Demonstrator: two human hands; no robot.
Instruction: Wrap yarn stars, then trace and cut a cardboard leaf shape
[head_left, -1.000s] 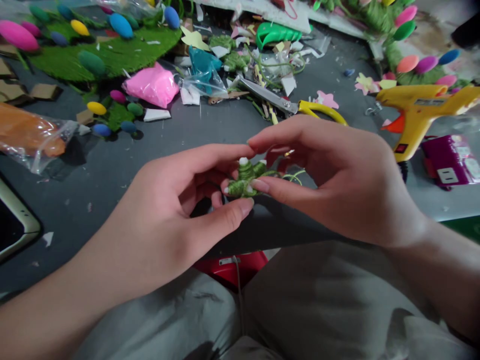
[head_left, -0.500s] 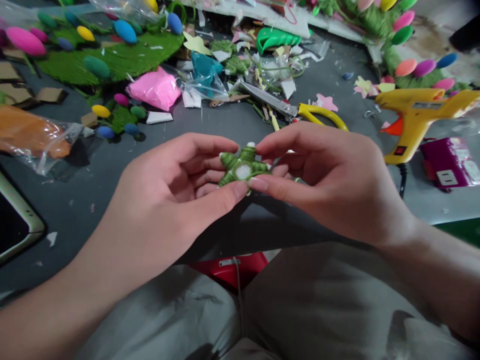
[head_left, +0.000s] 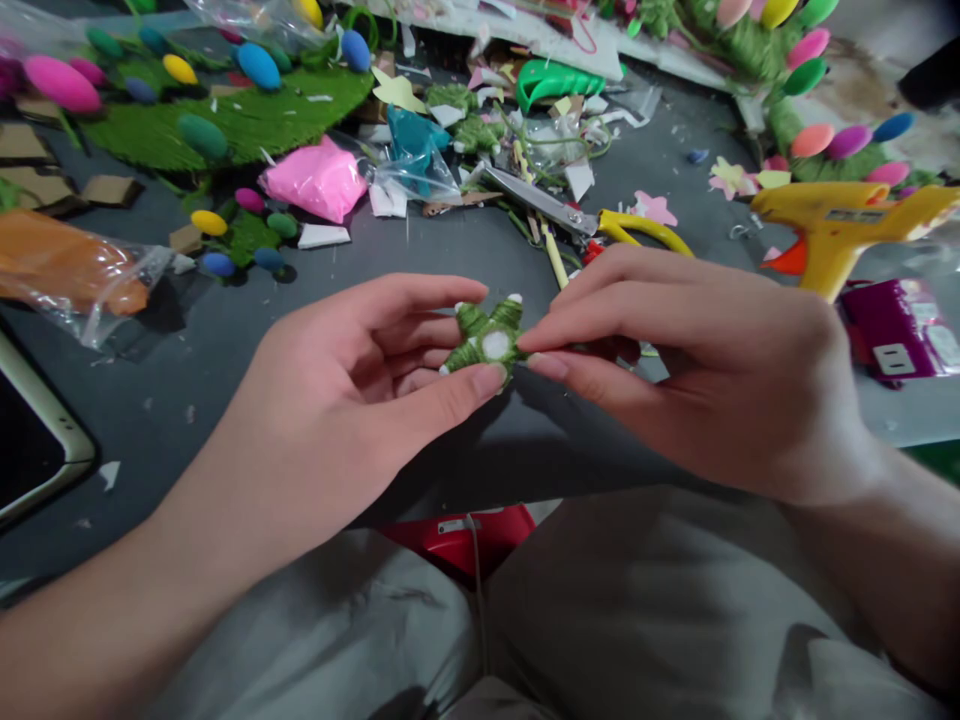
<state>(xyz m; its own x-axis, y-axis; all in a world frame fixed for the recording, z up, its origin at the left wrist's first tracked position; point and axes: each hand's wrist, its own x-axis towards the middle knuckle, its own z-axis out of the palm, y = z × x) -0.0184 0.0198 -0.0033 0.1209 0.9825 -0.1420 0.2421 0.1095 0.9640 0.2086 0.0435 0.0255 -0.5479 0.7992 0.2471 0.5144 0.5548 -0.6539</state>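
A small star (head_left: 496,346) wrapped in green yarn, with white tips and a bare white centre, is held above the dark table. My left hand (head_left: 360,370) is closed on its left side, thumb in front and fingers behind. At the star's right point, my right hand (head_left: 675,350) pinches with thumb and forefinger on what looks like the green yarn. Those fingertips hide the right point and most of the strand. Beyond my right hand lie scissors (head_left: 544,200) with yellow handles.
A yellow glue gun (head_left: 832,225) and purple box (head_left: 900,330) are at right. Pink (head_left: 319,182) and orange (head_left: 67,262) bagged material, a green leaf-shaped mat (head_left: 247,120), and scraps cover the back and left. A phone (head_left: 37,430) lies at the left edge.
My right hand has drawn slightly to the right and turned, its fingers now extended in a pinch. The star has tilted a little and shifted right in my left hand.
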